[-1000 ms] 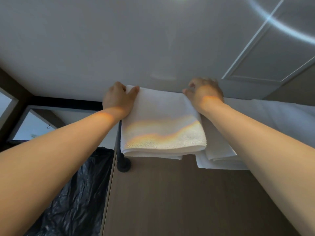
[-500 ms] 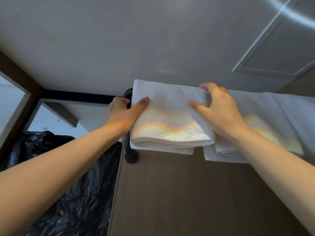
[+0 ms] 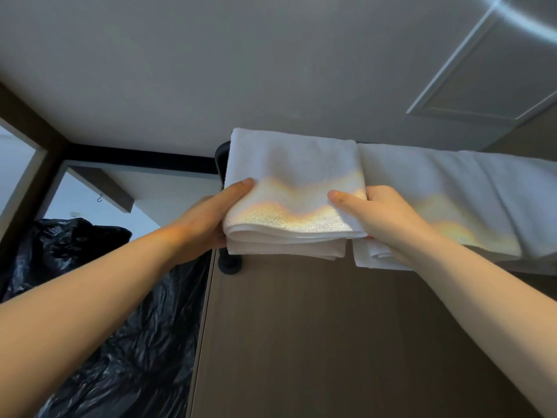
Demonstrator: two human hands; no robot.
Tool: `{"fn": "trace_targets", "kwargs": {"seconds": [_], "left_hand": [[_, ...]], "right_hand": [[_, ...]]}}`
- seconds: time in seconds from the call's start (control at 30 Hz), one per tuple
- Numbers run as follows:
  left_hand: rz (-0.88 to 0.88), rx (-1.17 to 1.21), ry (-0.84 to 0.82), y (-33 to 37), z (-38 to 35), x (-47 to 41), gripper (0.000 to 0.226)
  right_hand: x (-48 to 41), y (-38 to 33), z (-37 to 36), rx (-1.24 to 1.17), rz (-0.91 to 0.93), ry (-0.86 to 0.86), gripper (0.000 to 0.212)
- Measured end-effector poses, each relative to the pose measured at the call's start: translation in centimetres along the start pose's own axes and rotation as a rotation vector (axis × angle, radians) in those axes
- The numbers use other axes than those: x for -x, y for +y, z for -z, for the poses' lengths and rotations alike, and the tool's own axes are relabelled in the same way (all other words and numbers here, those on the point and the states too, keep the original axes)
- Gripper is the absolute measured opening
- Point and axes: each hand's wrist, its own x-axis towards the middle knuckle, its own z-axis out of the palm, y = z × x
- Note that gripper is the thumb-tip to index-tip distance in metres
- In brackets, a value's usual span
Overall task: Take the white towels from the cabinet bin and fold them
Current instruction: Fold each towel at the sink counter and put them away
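landmark: black post [image 3: 230,265], upright at the left edge of the cabinet front [image 3: 331,342]; all places are given from it.
task thing: folded white towel [image 3: 292,200], just right of the post and covering its middle; the near edge hangs out over the cabinet front, with several layers showing.
left hand: left hand [image 3: 208,218] in front of the post, gripping the towel's left side, thumb on top and fingers under; the fingers are mostly hidden.
right hand: right hand [image 3: 385,218] further right of the post, gripping the towel's right side, thumb on top and fingers tucked below out of view.
neighbours: other white towels [image 3: 452,200] lie right of the post past the right hand, touching the held towel's right edge, also overhanging.
change: a second ago both hands sat at the towel's far end; half a second ago they were on its sides. Now both pinch the near corners, and more of the post shows above the towel.
meaning: my read is that the reach has turned into a firm two-hand hold, so the towel is ready to come off the top. It already looks folded, so this may instead be squaring it up; I can't tell which.
support: can't tell if the towel is lifted or resting on the top.
risk: dragging it could shift the towels beside it.
other: black plastic bag [image 3: 99,312] left of and below the post; ceiling hatch [image 3: 488,70] far up and right of it.
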Motion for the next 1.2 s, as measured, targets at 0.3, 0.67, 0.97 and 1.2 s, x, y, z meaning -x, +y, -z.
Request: {"fn": "trace_targets", "kwargs": {"seconds": [0.3,0.67,0.97,1.2], "left_hand": [[-0.012,0.051,0.072,-0.2,-0.1,1.6,0.051],[-0.024,0.140,0.121,-2.1,-0.6,2.7,0.036],[-0.009,0.199,0.077,-1.9,0.1,3.2,0.051],[-0.007,0.156,0.099,-2.5,0.4,2.8,0.045]], "right_hand": [[1.5,2.0,-1.3,-0.167,0.050,-0.065,0.026],[2.3,4.5,-3.1,-0.133,0.025,-0.022,0.057],[2.2,4.1,-2.9,-0.585,-0.153,-0.251,0.090],[2.7,3.6,-3.5,-0.655,-0.158,-0.229,0.077]]}}
